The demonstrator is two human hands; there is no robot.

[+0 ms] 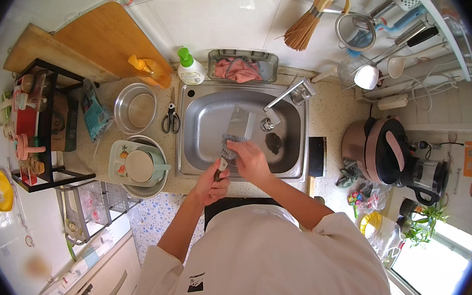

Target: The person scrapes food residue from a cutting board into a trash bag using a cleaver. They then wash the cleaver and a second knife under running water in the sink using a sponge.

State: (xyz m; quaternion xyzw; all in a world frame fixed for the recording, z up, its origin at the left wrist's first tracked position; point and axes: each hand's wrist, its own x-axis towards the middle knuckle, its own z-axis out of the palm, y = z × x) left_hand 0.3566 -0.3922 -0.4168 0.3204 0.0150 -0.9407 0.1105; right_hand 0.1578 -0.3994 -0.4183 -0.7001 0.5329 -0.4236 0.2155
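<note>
My left hand [213, 183] is closed around the handle of a kitchen cleaver [240, 121], near the front rim of the sink. The broad metal blade points away from me, over the stainless steel sink [204, 108]. With my right hand [248, 157] I hold a grey-blue scrubbing cloth [230, 145] against the blade near the handle, hiding part of the metal. To the right of the blade, a dark roundish thing [273, 143] lies at the sink bottom; whether it is a scourer or the drain I cannot tell. The chrome faucet [284, 96] reaches over the basin from the right; no water stream is visible.
Kitchen scissors [170, 119], a metal pot [118, 111] and a bowl with stacked dishes [164, 182] stand left. Behind the sink are a pump bottle [191, 70] and a basket [273, 67] holding a pink cloth [238, 69]. An electric pressure cooker [375, 149] sits right.
</note>
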